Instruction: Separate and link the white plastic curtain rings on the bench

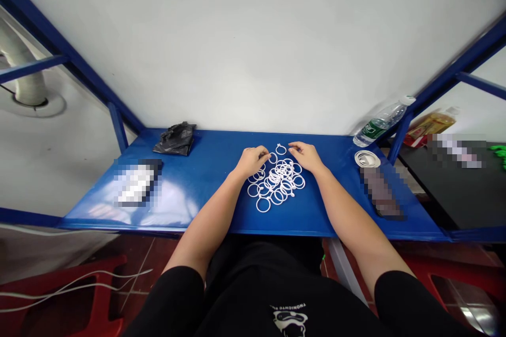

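Observation:
A loose heap of white plastic rings (280, 181), each with a small knob or eyelet, lies on the blue tabletop (213, 168) in front of me. My left hand (253, 161) is at the heap's upper left edge, its thumb and forefinger pinched at the rim of one white ring (273, 158). On the upper right side rests my right hand (307, 156), fingers apart and holding nothing. Between the two hands, a single white ring (281, 150) sits a little beyond the heap.
A crumpled black plastic bag (176, 138) and a blurred-out flat item (138, 183) lie on the left. To the right are a water bottle (381, 124), a coiled white cable (367, 159) and another blurred item (381, 192). Blue frame bars (118, 126) flank the table.

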A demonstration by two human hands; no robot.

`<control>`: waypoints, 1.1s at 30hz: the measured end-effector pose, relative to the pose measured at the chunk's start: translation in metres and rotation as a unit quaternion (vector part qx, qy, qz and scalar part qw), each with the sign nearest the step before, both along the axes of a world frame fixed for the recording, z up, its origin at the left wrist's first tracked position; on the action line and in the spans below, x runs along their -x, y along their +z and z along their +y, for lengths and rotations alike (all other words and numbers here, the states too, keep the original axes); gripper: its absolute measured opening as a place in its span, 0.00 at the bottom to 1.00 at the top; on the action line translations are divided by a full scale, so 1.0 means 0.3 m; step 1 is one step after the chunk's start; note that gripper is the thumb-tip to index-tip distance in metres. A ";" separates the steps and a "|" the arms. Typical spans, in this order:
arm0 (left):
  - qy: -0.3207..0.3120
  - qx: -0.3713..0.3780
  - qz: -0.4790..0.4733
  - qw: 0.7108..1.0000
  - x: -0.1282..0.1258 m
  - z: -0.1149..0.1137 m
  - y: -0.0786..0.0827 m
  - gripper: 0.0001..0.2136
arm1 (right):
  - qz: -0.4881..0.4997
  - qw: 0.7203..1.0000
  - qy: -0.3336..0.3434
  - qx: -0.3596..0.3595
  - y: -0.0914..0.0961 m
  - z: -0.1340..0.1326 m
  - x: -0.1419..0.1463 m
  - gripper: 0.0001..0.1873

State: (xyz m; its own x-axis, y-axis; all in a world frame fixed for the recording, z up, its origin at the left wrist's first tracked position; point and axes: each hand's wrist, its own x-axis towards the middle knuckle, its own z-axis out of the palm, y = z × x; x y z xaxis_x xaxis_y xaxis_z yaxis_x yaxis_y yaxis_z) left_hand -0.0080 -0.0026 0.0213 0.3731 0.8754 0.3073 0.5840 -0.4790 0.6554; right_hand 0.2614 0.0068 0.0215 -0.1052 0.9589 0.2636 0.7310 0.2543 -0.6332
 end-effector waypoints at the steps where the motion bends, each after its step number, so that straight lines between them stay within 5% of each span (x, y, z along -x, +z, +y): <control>1: 0.003 -0.001 -0.028 1.000 0.003 0.003 -0.001 0.06 | 0.015 1.000 0.006 -0.011 0.005 -0.007 0.009 0.16; 6: 0.026 -0.014 -0.188 0.982 -0.016 0.013 -0.024 0.09 | 0.076 0.994 0.063 -0.047 0.031 -0.053 0.083 0.21; 13: -0.002 0.081 -0.338 0.938 -0.059 0.018 -0.041 0.18 | 0.093 0.990 0.092 -0.053 0.044 -0.085 0.137 0.13; 22: -0.053 0.118 -0.362 0.923 -0.062 0.014 -0.044 0.22 | 0.102 0.991 0.080 -0.044 0.058 -0.099 0.143 0.13; 33: 0.003 0.076 -0.311 0.947 -0.059 0.008 -0.042 0.14 | 0.081 0.992 0.090 -0.033 0.048 -0.102 0.146 0.14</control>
State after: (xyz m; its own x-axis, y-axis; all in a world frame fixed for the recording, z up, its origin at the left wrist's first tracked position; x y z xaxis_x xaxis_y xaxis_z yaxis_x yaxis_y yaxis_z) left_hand 0.0097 -0.0003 0.0087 0.1556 0.9287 0.3365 0.0643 -0.3494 0.9348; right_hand 0.2176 -0.0238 0.0360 -0.2241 0.9087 0.3522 0.5605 0.4159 -0.7162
